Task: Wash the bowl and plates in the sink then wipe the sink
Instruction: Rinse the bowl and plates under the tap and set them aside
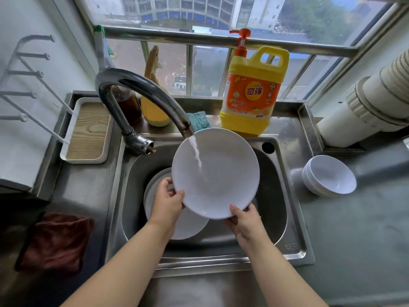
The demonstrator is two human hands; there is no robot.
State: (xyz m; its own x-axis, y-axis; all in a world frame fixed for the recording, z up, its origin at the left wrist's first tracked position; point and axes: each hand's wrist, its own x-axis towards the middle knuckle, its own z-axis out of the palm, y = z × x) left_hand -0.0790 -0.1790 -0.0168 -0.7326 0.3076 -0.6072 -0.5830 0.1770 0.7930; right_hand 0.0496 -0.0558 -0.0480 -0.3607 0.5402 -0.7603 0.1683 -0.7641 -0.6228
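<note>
Over the sink [294,218], under running water — left hand [166,202] and right hand [244,220] grip a white plate [219,180].

Head-worn wide-angle view, looking steeply down, close over the sink [292,218]

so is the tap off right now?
No, a stream of water runs from the faucet onto the white plate held by both hands over the sink.

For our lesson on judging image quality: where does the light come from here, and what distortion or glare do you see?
Head view: daylight enters through the window behind the sink; wide-angle lens bows the window bars and counter edges; soft glare on the faucet and the held white plate; corners look slightly soft.
</note>
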